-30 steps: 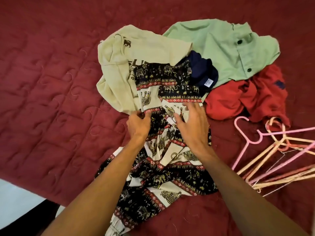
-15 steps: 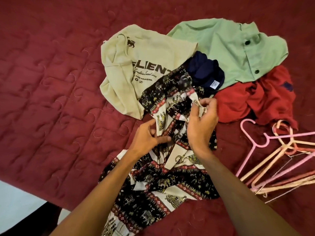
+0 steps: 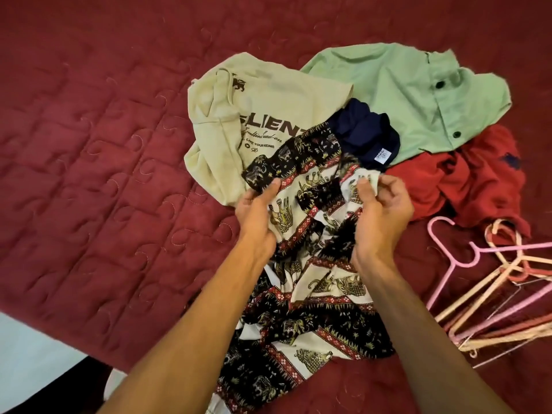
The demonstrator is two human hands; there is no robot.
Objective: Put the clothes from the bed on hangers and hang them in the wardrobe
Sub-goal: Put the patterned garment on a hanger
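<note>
A maroon quilted bedspread (image 3: 89, 174) carries a heap of clothes, with an elephant-print garment (image 3: 313, 309) in black, white and red lying crumpled nearest the person. Beyond the garment's far right corner spreads a green buttoned shirt (image 3: 403, 94); beyond its far left, partly under its top edge, lies a beige printed T-shirt (image 3: 263, 97). A red shirt (image 3: 478, 180) sits bunched to the garment's right, and a tangle of pink and cream hangers (image 3: 475, 256) lies further right, nearer the person. A navy garment (image 3: 364, 130) touches its top edge. The left hand (image 3: 257, 216) grips the garment's upper left fold, while the right hand (image 3: 382, 216) pinches its upper right edge.
</note>
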